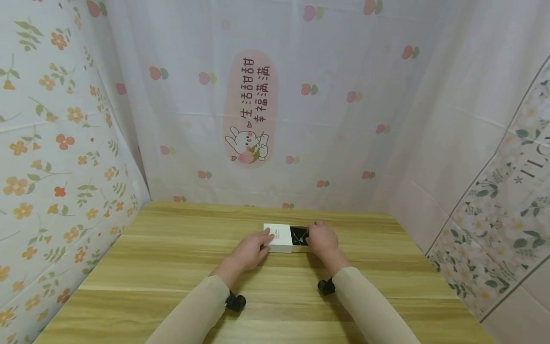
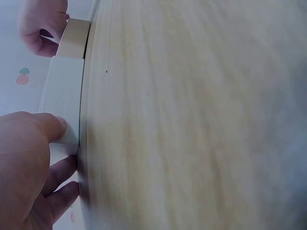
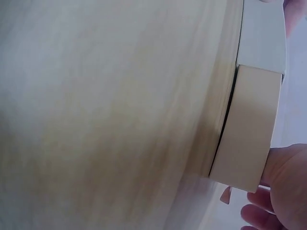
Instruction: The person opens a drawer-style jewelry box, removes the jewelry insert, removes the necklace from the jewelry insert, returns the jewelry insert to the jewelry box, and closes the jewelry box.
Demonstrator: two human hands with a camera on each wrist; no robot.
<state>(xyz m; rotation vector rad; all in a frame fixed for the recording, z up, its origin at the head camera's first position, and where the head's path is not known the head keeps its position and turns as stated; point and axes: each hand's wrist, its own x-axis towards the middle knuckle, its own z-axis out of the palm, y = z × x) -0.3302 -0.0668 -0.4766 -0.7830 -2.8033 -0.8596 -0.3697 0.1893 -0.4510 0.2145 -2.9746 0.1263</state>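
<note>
A white slide-out jewelry box lies on the table, its white outer sleeve printed with small dark lettering. From the sleeve's right side the beige-walled inner drawer sticks partly out. On the drawer's black insert lies a thin silvery chain with a small pendant, partly covered by fingers. My left hand grips the sleeve's left end, its thumb against the front side. At the drawer's right end my right hand holds on with curled fingers; the left wrist view shows them over the drawer's far end.
The wood-grain table reaches back to a printed curtain. Floral cloth hangs along the left, and another patterned cloth along the right. A small black camera sits on the left wrist, another on the right.
</note>
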